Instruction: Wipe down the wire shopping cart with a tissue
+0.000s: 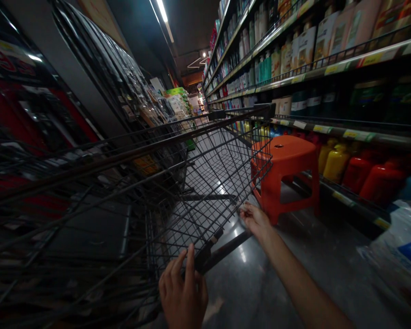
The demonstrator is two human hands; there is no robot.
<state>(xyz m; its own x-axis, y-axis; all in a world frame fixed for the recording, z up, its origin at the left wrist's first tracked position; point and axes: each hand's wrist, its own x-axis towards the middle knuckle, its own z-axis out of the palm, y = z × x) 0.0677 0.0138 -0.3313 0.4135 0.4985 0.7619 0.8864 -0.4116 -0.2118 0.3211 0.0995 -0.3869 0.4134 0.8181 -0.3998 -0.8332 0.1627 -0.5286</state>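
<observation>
A dark wire shopping cart [205, 187] stretches from the left side to the middle of the view. My left hand [183, 290] is at its near lower corner, fingers stretched upward and against or just in front of the wires. Its thumb is partly hidden. Farther right, my right hand [256, 220] has its fingers curled in on the cart's edge, close to the end of a dark bar. Whether something small is also between those fingers I cannot tell. Just beyond the right hand stands an orange plastic stool [284, 155], seen partly through the cart's mesh.
Shelves [359, 64] of bottles line the right side, with yellow bottles [336, 162] and red bottles [380, 180] low down. A clear plastic-wrapped pack [397, 251] sits at the lower right. Hanging packaged goods [113, 77] fill the left. The grey floor [256, 278] reflects light.
</observation>
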